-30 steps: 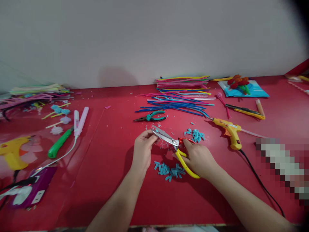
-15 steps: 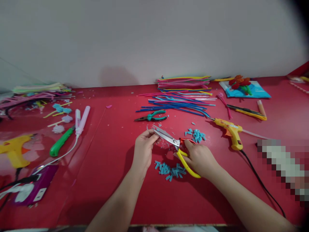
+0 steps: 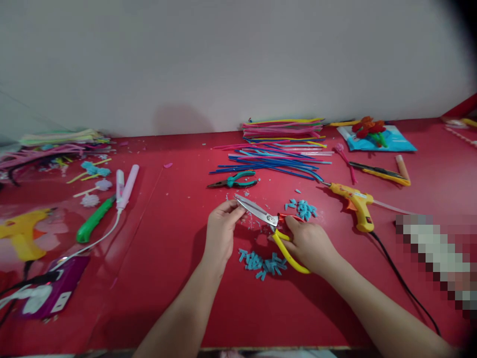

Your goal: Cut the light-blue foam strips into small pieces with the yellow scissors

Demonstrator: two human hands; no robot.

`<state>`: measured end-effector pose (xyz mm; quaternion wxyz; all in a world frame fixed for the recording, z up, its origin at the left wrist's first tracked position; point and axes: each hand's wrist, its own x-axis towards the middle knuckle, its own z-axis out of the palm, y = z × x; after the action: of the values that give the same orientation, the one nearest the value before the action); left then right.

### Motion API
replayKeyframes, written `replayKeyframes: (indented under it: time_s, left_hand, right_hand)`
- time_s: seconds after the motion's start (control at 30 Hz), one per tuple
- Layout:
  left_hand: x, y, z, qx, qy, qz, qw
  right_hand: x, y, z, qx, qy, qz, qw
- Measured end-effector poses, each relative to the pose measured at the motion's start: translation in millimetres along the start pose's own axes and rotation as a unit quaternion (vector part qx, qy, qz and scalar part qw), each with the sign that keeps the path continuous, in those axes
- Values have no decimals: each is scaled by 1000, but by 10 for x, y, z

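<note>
My right hand (image 3: 311, 243) is wrapped round the handles of a pair of scissors (image 3: 259, 211), one handle red and the other yellow. Their blades point left, nearly closed, with the tips at the fingers of my left hand (image 3: 222, 226). Those left fingers are pinched together; whatever they hold is too small or hidden to make out. Below the scissors lies a pile of short blue strips (image 3: 263, 263). A second pile of blue pieces with tapered ends (image 3: 305, 209) sits beyond my right hand. Tiny blue trimmings are scattered under the blades.
Teal-handled pliers (image 3: 234, 180) lie beyond my hands, before bundles of coloured pipe cleaners (image 3: 272, 161). A yellow glue gun (image 3: 354, 201) with a black cord is at right. Another glue gun (image 3: 24, 231), a pink straightener (image 3: 128, 189), a green-handled tool (image 3: 95, 221) and a purple power strip (image 3: 61, 293) occupy the left.
The scissor blades have come closer together at the tips by my left fingers. Both hands stay in nearly the same place.
</note>
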<state>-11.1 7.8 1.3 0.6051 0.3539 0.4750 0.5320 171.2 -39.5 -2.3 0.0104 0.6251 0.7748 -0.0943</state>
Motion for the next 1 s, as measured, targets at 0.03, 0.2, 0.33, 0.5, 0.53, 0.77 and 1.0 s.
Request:
replayKeyframes:
  time_s: [0.03,0.2,0.33,0.5,0.53,0.77,1.0]
  left_hand:
    - [-3,5,0,8,-2,4,1000]
    - [-16,6,9,-5,-4,2,1000]
    - [-14,-1,22,-53,-25,-18,998]
    - [-16,22,35,-91,-50,-38,994]
    - [-23,23,40,-93,-59,-46,993]
    - [-136,-44,131,37,-194,-123,973]
    - [-172,-59,189,122,-245,-121,954]
  right_hand:
    - [5,6,-7,3,-3,5,1000]
    - [30,34,0,33,-4,32,999]
    - [18,28,23,84,12,33,996]
    - [7,12,31,143,30,31,989]
    - [14,8,29,171,35,35,984]
    - [65,-73,-48,521,40,52,851]
    - [54,-102,-100,619,-3,63,783]
